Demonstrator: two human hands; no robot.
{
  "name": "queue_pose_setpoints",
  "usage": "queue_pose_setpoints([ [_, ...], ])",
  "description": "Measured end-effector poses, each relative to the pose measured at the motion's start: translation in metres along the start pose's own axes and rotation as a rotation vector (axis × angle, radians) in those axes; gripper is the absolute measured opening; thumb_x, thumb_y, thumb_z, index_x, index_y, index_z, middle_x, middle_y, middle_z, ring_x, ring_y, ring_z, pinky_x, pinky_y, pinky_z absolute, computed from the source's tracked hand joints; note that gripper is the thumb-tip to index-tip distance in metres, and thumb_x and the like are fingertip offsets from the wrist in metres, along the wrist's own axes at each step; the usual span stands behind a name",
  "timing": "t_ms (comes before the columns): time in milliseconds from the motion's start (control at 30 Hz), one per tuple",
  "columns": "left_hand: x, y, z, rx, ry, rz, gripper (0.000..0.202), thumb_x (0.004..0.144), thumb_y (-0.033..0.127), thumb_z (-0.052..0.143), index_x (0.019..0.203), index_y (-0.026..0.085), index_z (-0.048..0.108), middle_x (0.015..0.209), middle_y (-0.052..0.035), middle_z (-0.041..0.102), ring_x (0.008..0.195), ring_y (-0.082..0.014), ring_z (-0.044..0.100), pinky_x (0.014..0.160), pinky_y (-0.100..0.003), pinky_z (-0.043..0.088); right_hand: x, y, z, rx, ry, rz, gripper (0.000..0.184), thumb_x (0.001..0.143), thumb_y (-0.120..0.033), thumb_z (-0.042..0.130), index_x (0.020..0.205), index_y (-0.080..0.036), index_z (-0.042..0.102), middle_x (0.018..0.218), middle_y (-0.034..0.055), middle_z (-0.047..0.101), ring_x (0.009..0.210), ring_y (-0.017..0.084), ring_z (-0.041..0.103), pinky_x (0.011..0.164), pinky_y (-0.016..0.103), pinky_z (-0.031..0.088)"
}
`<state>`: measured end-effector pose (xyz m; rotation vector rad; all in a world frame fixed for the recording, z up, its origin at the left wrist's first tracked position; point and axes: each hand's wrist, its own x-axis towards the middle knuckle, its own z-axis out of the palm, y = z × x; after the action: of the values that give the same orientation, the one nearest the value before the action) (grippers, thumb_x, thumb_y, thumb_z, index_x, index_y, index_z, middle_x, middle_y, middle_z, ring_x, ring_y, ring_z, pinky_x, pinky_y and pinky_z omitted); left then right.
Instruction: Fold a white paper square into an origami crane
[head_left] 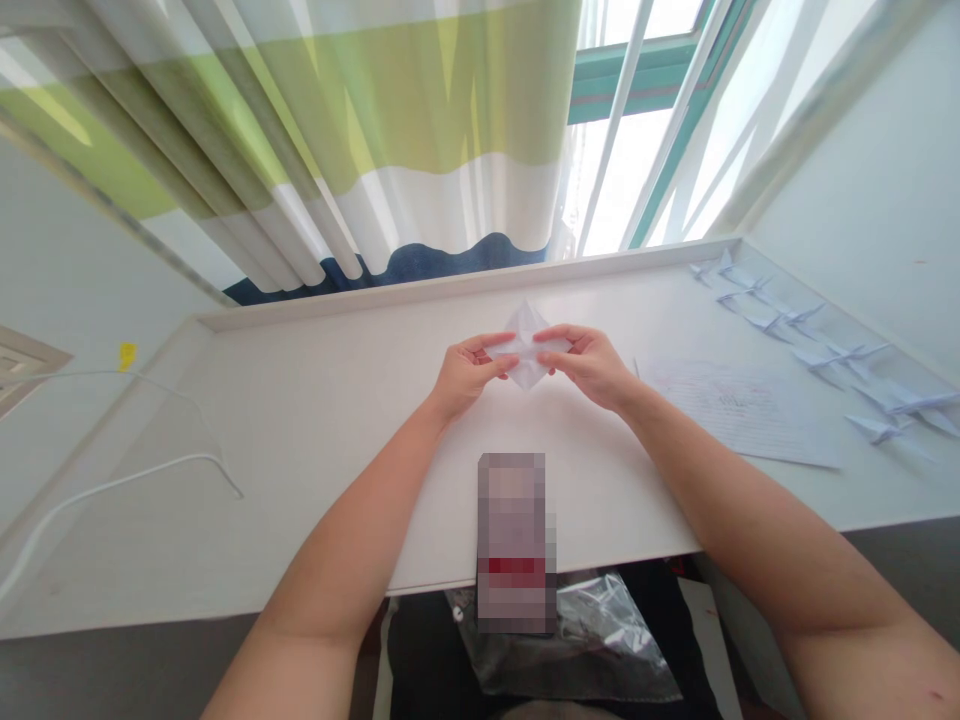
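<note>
My left hand [463, 378] and right hand [592, 366] pinch opposite sides of the folded paper [526, 342], so I should press evenly for crisp, matching creases.

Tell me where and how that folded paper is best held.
Probably by its two side corners, coming from left and right at once: the paper has a diamond outline that narrows at both sides. The left hand and right hand already pinch it there, leaving the far and near corners free.
</note>
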<state>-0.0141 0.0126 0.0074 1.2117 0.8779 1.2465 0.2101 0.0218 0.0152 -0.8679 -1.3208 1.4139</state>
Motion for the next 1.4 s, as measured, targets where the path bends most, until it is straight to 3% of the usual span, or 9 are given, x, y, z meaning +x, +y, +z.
queue_pose_setpoints([
  [200,0.002,0.000,-0.005,-0.001,0.023,0.026,0.059,0.061,0.050,0.110,0.111,0.025,0.092,0.069,0.0010,0.075,0.070,-0.0133,0.066,0.077,-0.032,0.059,0.001,0.002,-0.006,0.007,-0.018,-0.016,0.047,0.065,-0.052,0.107,0.100,-0.025,0.090,0.092,0.0036,0.081,0.080,0.018,0.068,0.075,0.037,0.055],
  [500,0.001,0.001,-0.002,-0.010,0.095,0.029,0.050,0.057,0.046,0.111,0.097,0.022,0.093,0.080,-0.0057,0.085,0.073,-0.0170,0.072,0.079,-0.036,0.060,0.005,0.007,-0.004,0.023,0.058,-0.091,0.045,0.065,-0.058,0.107,0.095,-0.027,0.091,0.092,0.0046,0.084,0.086,0.022,0.074,0.084,0.042,0.061],
  [767,0.003,0.000,0.005,-0.158,0.093,-0.005,0.055,0.051,0.045,0.113,0.097,0.025,0.092,0.088,-0.0037,0.087,0.078,-0.0159,0.076,0.088,-0.036,0.062,0.002,0.008,0.002,0.071,0.039,-0.039,0.049,0.059,-0.049,0.111,0.098,-0.028,0.090,0.095,0.0035,0.085,0.088,0.022,0.075,0.087,0.042,0.061],
  [933,0.002,-0.001,0.005,-0.168,0.090,-0.036,0.053,0.053,0.048,0.113,0.095,0.023,0.092,0.087,-0.0049,0.087,0.078,-0.0162,0.076,0.086,-0.035,0.061,0.002,0.005,0.003,0.110,0.034,-0.017,0.050,0.057,-0.046,0.112,0.097,-0.028,0.090,0.090,0.0021,0.083,0.082,0.018,0.071,0.079,0.037,0.058],
  [1067,0.003,-0.005,0.006,-0.149,0.071,-0.040,0.051,0.056,0.054,0.111,0.092,0.023,0.091,0.088,-0.0054,0.087,0.080,-0.0168,0.076,0.085,-0.035,0.060,0.002,0.003,0.005,0.115,0.024,0.015,0.050,0.058,-0.046,0.111,0.098,-0.026,0.089,0.082,0.0000,0.079,0.073,0.015,0.064,0.071,0.035,0.054],
  [1300,0.003,-0.012,0.006,-0.007,0.063,-0.021,0.052,0.063,0.062,0.106,0.097,0.025,0.091,0.087,-0.0039,0.084,0.085,-0.0175,0.074,0.085,-0.034,0.058,0.002,0.009,0.010,0.185,0.022,0.067,0.048,0.058,-0.050,0.111,0.092,-0.027,0.087,0.088,0.0015,0.082,0.082,0.019,0.073,0.081,0.039,0.060],
  [1400,0.001,-0.014,0.008,0.068,0.050,0.075,0.047,0.070,0.061,0.102,0.099,0.025,0.090,0.110,-0.0077,0.085,0.105,-0.0229,0.076,0.096,-0.038,0.060,0.001,0.009,0.011,0.179,0.013,0.075,0.049,0.060,-0.050,0.110,0.096,-0.027,0.086,0.087,0.0010,0.082,0.079,0.017,0.072,0.080,0.038,0.060],
])
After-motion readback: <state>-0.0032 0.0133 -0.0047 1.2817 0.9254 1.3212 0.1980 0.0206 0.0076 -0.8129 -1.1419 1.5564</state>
